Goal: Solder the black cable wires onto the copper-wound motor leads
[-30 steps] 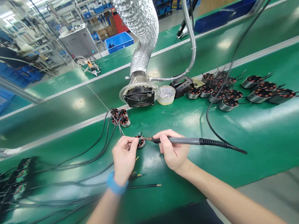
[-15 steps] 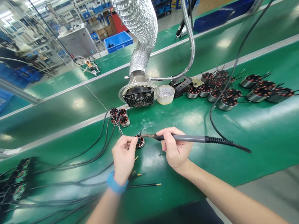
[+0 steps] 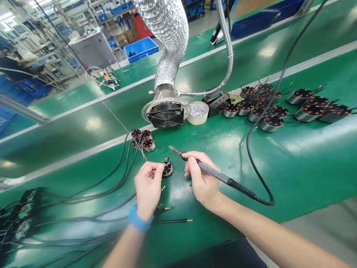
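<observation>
My left hand (image 3: pixel 148 186), with a blue band at the wrist, is pinched at the left edge of a small motor stator (image 3: pixel 167 168) with copper windings. A thin silvery solder wire (image 3: pixel 143 154) runs down from the upper left into these fingers. Fine coloured wire ends show at the fingertips over the stator; what else the pinch holds is hidden. My right hand (image 3: pixel 205 181) grips a grey soldering iron (image 3: pixel 213 172) like a pen. Its tip is up and to the right of the stator, apart from it.
A fume fan (image 3: pixel 166 119) on a foil duct (image 3: pixel 166 64) stands beyond my hands, beside a round tub (image 3: pixel 198 113). Several stators (image 3: pixel 271 123) sit at right, with a smaller wired group (image 3: pixel 148 144) at left. Black cables (image 3: pixel 93 195) cross the left side; the iron's cord (image 3: pixel 256 164) loops at right.
My right hand has drawn back slightly and turned the soldering iron, so its tip has lifted away from the stator. My left hand has hardly moved.
</observation>
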Available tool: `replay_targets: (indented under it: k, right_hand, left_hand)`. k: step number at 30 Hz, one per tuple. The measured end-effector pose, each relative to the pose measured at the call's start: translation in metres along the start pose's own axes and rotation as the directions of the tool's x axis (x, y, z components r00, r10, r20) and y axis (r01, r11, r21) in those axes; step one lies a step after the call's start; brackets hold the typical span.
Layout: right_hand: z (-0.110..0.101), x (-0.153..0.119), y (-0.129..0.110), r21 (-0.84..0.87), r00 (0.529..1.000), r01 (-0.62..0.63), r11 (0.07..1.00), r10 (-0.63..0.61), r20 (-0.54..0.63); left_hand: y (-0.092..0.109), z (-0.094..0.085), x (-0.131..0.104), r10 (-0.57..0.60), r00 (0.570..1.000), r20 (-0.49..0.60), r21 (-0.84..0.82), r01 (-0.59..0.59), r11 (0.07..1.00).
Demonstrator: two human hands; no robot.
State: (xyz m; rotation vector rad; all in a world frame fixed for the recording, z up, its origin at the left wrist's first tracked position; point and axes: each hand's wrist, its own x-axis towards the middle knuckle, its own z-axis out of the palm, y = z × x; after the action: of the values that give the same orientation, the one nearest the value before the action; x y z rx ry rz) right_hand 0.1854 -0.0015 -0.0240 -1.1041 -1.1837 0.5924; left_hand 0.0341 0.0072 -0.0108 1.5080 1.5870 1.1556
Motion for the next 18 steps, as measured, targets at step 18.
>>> replay_targets:
  k: [18]
  right_hand:
    - [0.020, -0.003, 0.029, 0.058, 0.919, 0.072, 0.996, -0.089, 0.385]
  left_hand:
    - [0.002, -0.022, 0.006, 0.190, 0.977, 0.101, 0.109, -0.201, 0.974]
